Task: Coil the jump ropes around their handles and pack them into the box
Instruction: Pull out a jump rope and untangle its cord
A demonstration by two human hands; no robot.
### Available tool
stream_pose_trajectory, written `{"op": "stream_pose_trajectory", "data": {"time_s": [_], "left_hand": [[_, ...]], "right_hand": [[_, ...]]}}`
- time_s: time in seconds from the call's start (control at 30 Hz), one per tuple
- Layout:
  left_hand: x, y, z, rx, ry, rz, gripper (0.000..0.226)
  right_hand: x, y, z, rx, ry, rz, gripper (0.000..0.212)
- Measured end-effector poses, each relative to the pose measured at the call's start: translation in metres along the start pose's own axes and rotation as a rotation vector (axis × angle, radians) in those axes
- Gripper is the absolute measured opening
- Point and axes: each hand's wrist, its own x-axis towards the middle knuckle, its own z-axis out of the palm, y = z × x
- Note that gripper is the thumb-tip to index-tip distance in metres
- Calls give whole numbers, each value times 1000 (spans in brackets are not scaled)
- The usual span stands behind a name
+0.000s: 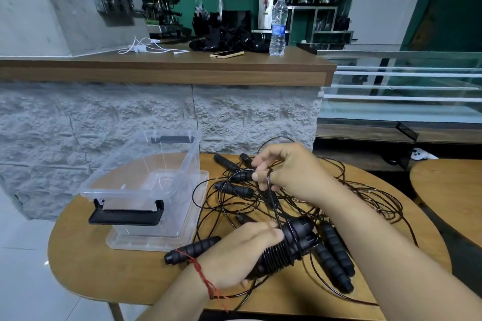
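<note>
Our left grip (234, 255), a red thread (200, 272) tied round its wrist, is clenching two ribbed black handles (284, 247) held side by side, their tips pointing up and away from us. A few turns of thin, glossy black cord (276, 210) are lying round them just past our thumb. Our right grip (289, 172) is hovering higher and farther off. It is pinching that cord between thumb and fingers, so the cord is running from the pinch down to the handles.

Under both grips, more cord is sprawling in loose loops (365, 198) across a rounded wooden surface (91, 268). Several other ribbed handles are lying in the tangle. One loose handle (193, 247) is lying beside our left wrist, a pair (336, 263) is lying under our right forearm, and a few more are showing beyond our right grip, partly hidden by it.

A box (109, 177) of clear plastic, rectangular with rounded corners, is standing open on the surface to the left of the tangle. A black latch (126, 214) is hanging at its near end, and the box is sitting on a clear lid (203, 190).

Behind it a rough grey stone wall (130, 112) is rising to a far surface (182, 70) of brown wood. A water bottle (278, 26), a phone (226, 54) and a white cable (146, 47) are resting there.
</note>
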Motion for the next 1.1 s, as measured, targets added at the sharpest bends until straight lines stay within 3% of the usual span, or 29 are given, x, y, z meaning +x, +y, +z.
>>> {"op": "stream_pose_trajectory", "data": {"time_s": [0.3,0.43,0.6,0.73,0.83,0.97,1.1], "left_hand": [[6,0,18,-13,53,52,47],[6,-4,18,-166,124,49,49],[6,-5,18,-257,233,55,48],[4,-2,19,-236,262,96,39],[4,-1,18,-204,275,98,35],[7,-6,21,-208,253,39,43],[8,-6,20,-206,163,56,47]], "right_hand": [[-7,17,8,135,-216,67,25],[-14,25,5,141,-188,52,11],[-26,30,4,-83,-95,3,33],[-32,35,7,-491,-115,33,53],[-36,35,4,-655,-161,103,53],[-38,34,6,-610,-327,20,41],[-33,34,11,-531,-201,-34,32]]}}
